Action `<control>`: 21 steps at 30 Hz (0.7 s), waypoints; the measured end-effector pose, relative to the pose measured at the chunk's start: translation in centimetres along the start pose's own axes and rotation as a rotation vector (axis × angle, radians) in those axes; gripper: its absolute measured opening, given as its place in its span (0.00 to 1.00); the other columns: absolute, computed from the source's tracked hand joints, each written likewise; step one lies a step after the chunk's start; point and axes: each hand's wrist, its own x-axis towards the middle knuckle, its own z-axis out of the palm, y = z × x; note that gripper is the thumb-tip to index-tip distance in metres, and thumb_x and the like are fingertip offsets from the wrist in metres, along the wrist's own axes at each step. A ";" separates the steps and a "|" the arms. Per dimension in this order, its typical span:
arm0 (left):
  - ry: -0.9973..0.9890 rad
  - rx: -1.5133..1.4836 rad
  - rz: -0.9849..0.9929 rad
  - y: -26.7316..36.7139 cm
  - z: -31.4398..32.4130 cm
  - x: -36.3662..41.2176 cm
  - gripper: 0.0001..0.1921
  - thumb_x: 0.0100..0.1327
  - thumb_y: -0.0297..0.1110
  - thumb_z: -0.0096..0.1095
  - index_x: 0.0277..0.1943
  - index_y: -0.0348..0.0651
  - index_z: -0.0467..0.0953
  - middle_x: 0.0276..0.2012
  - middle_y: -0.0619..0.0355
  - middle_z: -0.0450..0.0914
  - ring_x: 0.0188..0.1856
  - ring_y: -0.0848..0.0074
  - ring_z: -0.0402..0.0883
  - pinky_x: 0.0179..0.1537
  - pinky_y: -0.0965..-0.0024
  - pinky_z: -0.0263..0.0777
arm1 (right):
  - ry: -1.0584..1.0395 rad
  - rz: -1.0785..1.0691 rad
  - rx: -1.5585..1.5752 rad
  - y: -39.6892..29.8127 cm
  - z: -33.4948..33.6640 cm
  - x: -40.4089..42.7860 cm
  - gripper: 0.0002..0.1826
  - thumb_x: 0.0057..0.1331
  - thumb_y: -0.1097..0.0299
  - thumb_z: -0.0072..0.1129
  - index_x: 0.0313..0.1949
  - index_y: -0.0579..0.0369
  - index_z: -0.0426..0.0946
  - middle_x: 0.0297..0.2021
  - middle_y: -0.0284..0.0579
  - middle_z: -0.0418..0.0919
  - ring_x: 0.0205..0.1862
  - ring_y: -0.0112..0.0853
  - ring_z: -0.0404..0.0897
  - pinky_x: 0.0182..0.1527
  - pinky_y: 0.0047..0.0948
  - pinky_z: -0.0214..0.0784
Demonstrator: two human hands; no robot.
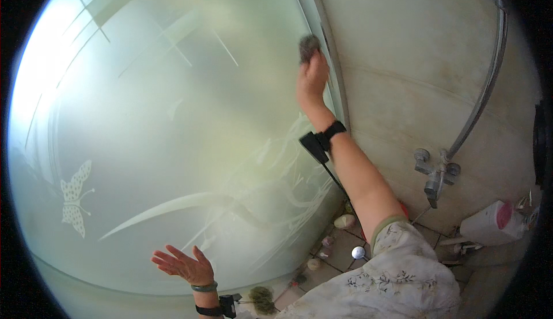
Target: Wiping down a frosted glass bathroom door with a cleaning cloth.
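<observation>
High up beside the metal edge frame (pixel 330 55) of a frosted glass shower panel (pixel 173 146), my right hand (pixel 314 74) grips a grey-brown scrubbing pad (pixel 309 48), which is somewhat blurred. The pad lies against the glass near that frame. My left hand (pixel 185 267) is at the lower part of the panel, fingers spread and holding nothing; whether it touches the glass I cannot tell. A bangle and a black strap are around the left wrist. A black strap with a small device is around the right forearm. The panel bears a butterfly (pixel 74 200) and long leaf patterns.
A shower mixer tap (pixel 436 172) with a metal hose (pixel 484 90) is on the tiled wall at right. Below it stands a white container (pixel 492 224) with a pink part. On the floor tiles are a silvery round object (pixel 358 252), a pale rounded object (pixel 344 221) and several small things.
</observation>
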 end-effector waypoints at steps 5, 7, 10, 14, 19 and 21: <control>0.016 -0.009 -0.010 0.2 0.3 0.2 0.35 0.70 0.54 0.33 0.71 0.41 0.39 0.71 0.44 0.34 0.72 0.50 0.31 0.68 0.49 0.27 | -0.244 0.833 -0.051 10.4 -2.0 -9.8 0.21 0.64 0.67 0.44 0.54 0.65 0.65 0.51 0.60 0.69 0.54 0.54 0.67 0.55 0.48 0.61; 0.022 -0.047 0.004 0.8 0.5 0.5 0.35 0.70 0.53 0.34 0.71 0.41 0.39 0.71 0.44 0.33 0.72 0.50 0.31 0.68 0.49 0.28 | -0.212 0.849 -0.074 11.4 -1.7 -8.9 0.18 0.63 0.66 0.46 0.50 0.65 0.68 0.48 0.59 0.72 0.51 0.54 0.70 0.53 0.49 0.63; 0.019 -0.022 0.003 -0.1 0.1 0.2 0.35 0.69 0.53 0.34 0.71 0.41 0.39 0.71 0.44 0.33 0.72 0.50 0.31 0.68 0.49 0.29 | -0.259 0.737 -0.092 6.5 0.0 -5.0 0.18 0.62 0.63 0.50 0.46 0.63 0.72 0.45 0.59 0.74 0.47 0.54 0.73 0.50 0.49 0.65; 0.018 -0.028 -0.010 0.0 -0.1 0.0 0.35 0.69 0.53 0.35 0.71 0.41 0.40 0.71 0.44 0.34 0.72 0.50 0.32 0.68 0.49 0.29 | -0.285 0.217 0.235 -3.0 0.9 7.1 0.13 0.61 0.68 0.50 0.42 0.62 0.70 0.43 0.62 0.72 0.47 0.56 0.71 0.47 0.54 0.63; -0.002 -0.036 -0.010 -0.1 -0.2 -0.2 0.34 0.69 0.52 0.35 0.71 0.41 0.41 0.71 0.44 0.34 0.72 0.49 0.32 0.68 0.48 0.29 | -0.130 -0.260 0.288 -10.8 1.2 11.4 0.17 0.60 0.70 0.51 0.49 0.60 0.69 0.49 0.56 0.70 0.51 0.53 0.68 0.53 0.49 0.61; 0.009 -0.050 -0.009 -0.1 0.0 -0.1 0.34 0.69 0.52 0.36 0.71 0.41 0.41 0.71 0.44 0.35 0.72 0.49 0.32 0.68 0.48 0.29 | 0.066 -0.350 0.199 -7.9 1.4 8.8 0.18 0.61 0.70 0.51 0.51 0.60 0.68 0.50 0.55 0.70 0.52 0.52 0.68 0.55 0.48 0.60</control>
